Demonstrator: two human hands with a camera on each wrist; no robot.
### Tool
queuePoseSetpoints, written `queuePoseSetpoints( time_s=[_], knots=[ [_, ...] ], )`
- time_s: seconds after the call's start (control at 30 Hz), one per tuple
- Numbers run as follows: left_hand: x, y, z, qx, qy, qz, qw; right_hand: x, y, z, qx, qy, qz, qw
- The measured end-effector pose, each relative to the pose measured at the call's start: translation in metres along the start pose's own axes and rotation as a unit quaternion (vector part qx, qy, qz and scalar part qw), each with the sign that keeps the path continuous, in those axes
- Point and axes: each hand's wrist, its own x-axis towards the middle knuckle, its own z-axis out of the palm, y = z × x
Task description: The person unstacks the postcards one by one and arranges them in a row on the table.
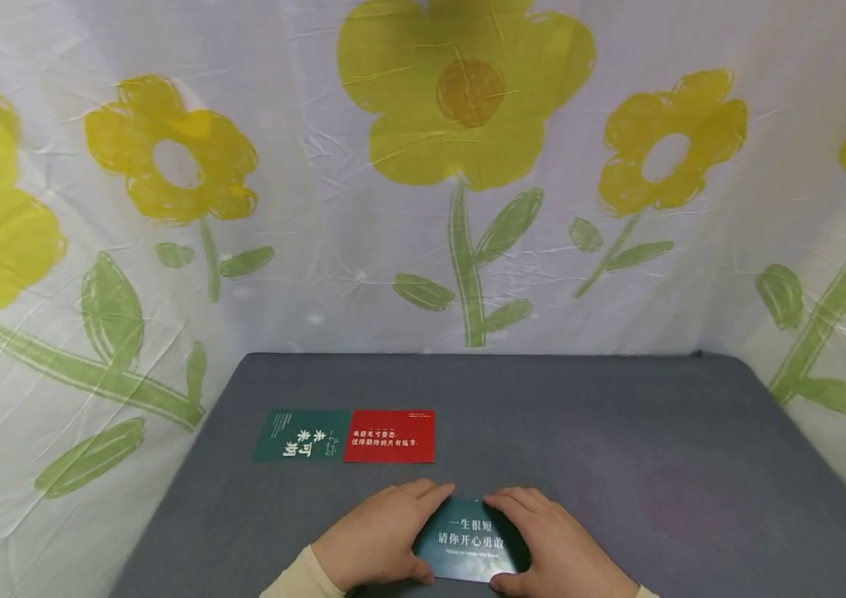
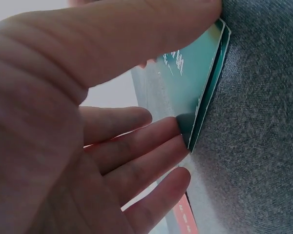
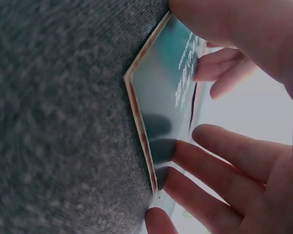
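Note:
A small stack of cards (image 1: 460, 552) lies at the near middle of the table, its top card teal with white printed characters. My left hand (image 1: 386, 536) grips its left side, thumb at the near corner and fingertips at the far one. On the right side, my right hand (image 1: 561, 548) holds it the same way. In the left wrist view the teal card (image 2: 190, 83) shows another card edge beneath it, slightly splayed. The right wrist view shows a reddish layer under the teal card (image 3: 161, 97). Part of the stack is hidden by the fingers.
Farther back on the left, a dark green card (image 1: 292, 436) and a red card (image 1: 391, 446) lie flat side by side, edges meeting. Both bear white characters. The grey cloth-covered table (image 1: 617, 432) is enclosed by a white curtain (image 1: 363, 316) with yellow flowers.

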Motion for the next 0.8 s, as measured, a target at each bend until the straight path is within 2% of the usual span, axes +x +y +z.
queuePoseSetpoints(
  time_s=[0.3,0.53,0.67,0.8],
  knots=[
    [0.000,-0.007,-0.002,-0.016,0.010,0.022,0.9996,-0.001,0.000,-0.002,-0.001,0.007,-0.001,1.0000],
    [0.002,-0.013,-0.004,-0.037,0.015,0.022,0.9990,0.000,0.001,-0.007,-0.011,0.022,-0.010,0.9996],
    [0.009,-0.013,-0.010,-0.037,0.027,0.026,0.9986,0.005,0.004,-0.012,-0.028,0.040,-0.009,0.9988],
    [0.022,-0.016,-0.016,-0.014,0.040,0.036,0.9984,0.017,0.008,-0.019,-0.043,0.056,-0.008,0.9975]
  ],
)
